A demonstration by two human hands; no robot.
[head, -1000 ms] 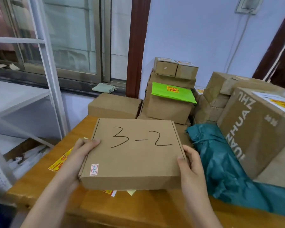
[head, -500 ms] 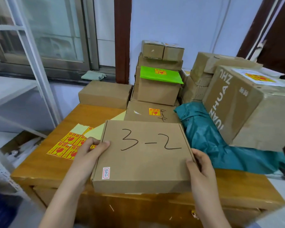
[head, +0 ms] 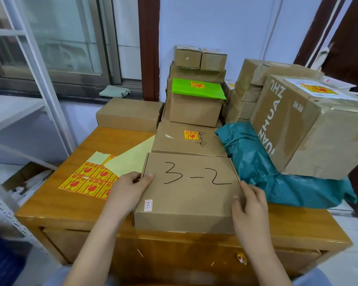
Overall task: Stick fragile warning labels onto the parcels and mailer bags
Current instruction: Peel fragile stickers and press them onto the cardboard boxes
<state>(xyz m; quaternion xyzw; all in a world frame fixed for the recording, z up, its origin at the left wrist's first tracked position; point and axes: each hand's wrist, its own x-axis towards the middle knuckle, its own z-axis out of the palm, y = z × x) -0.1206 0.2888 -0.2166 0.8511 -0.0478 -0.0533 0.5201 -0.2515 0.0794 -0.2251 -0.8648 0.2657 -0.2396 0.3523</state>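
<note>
The left hand (head: 127,193) and right hand (head: 248,207) hold the sides of the brown box (head: 189,193) marked 3-2 on the table (head: 50,209); the sticker sheet (head: 89,181) lies at nine o'clock from it.

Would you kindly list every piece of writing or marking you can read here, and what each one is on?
"3-2": handwritten on the lid of the front box.
"4-4": handwritten, seen upside down, on the flat box behind it.
"UANZHUA" and "ZHU": partial print on the large carton.
Small white sticker on the front box: too small to read.
Yellow fragile labels on the label sheet, the flat box and the green mailer: characters blurred; a broken-glass symbol shows.
</note>
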